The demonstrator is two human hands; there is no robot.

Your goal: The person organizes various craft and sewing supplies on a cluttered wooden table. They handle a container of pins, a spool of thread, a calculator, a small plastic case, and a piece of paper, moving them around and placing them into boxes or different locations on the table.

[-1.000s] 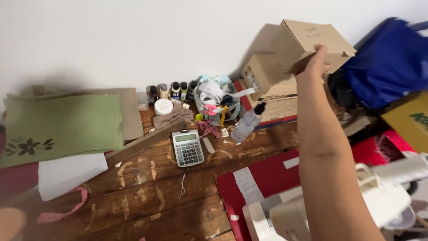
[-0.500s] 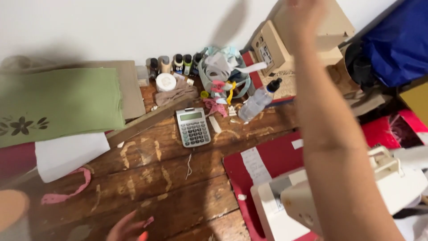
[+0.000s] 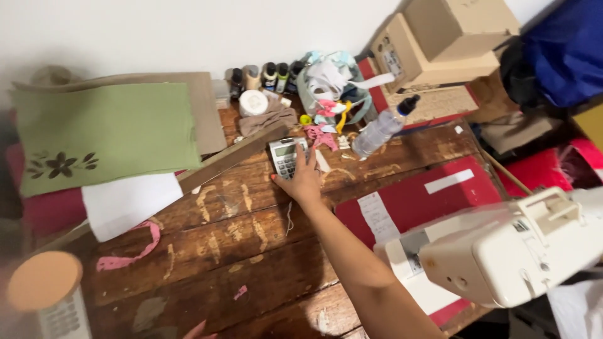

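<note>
My right hand (image 3: 303, 182) reaches across the worn wooden table (image 3: 239, 251) and rests on a small grey calculator (image 3: 284, 154). The thumb sits at its lower left and the fingers lie along its right side, covering its lower half. A wooden strip (image 3: 232, 157) lies diagonally just left of the calculator. A clear plastic bottle (image 3: 380, 129) with a dark cap lies on its side to the right. At the bottom edge a small pinkish shape (image 3: 200, 329) may be my left fingertips; I cannot tell.
A white sewing machine (image 3: 515, 251) stands on a red mat (image 3: 414, 201) at the right. Cardboard boxes (image 3: 440, 37) are stacked at the back right beside a blue bag (image 3: 565, 50). Green cloth (image 3: 107, 132), small paint bottles (image 3: 270, 74) and fabric scraps (image 3: 326, 94) fill the back.
My right arm has come down from the cardboard box at the back right, and the hand now lies on the calculator. The view has dipped and shifted.
</note>
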